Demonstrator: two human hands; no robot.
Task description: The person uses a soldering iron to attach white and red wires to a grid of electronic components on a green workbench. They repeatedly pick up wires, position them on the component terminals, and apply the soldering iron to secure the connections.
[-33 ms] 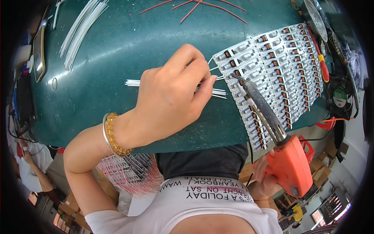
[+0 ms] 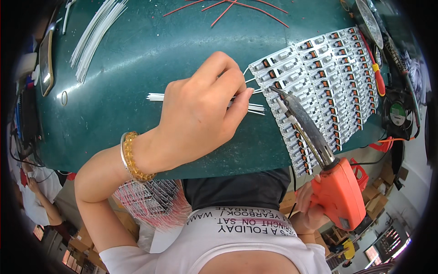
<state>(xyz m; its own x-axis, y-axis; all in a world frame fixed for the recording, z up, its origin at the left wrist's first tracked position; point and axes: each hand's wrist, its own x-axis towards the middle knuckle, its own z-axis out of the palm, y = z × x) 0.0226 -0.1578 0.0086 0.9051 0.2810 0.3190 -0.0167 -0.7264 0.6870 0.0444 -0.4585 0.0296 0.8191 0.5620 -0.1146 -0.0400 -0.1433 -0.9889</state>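
Observation:
Pinched between the thumb and fingers of my left hand (image 2: 198,112) is a thin white wire (image 2: 258,91), its end reaching the left edge of a panel of small circuit boards (image 2: 326,80). My right hand (image 2: 311,208) is wrapped round an orange soldering gun (image 2: 341,196). The gun's dark tip lies over that same board edge, close to the wire's end. Two boards further up have short white wires on their left ends. Under my left hand lies a bundle of white wires (image 2: 156,97), its middle hidden by the hand.
More white wires (image 2: 93,41) lie at the far left, near a phone (image 2: 45,61). Red wires (image 2: 248,8) cross at the far edge. A red-and-yellow screwdriver (image 2: 378,78) and a small black fan (image 2: 397,113) sit right of the panel. Boards with red wires (image 2: 155,203) are below the table edge.

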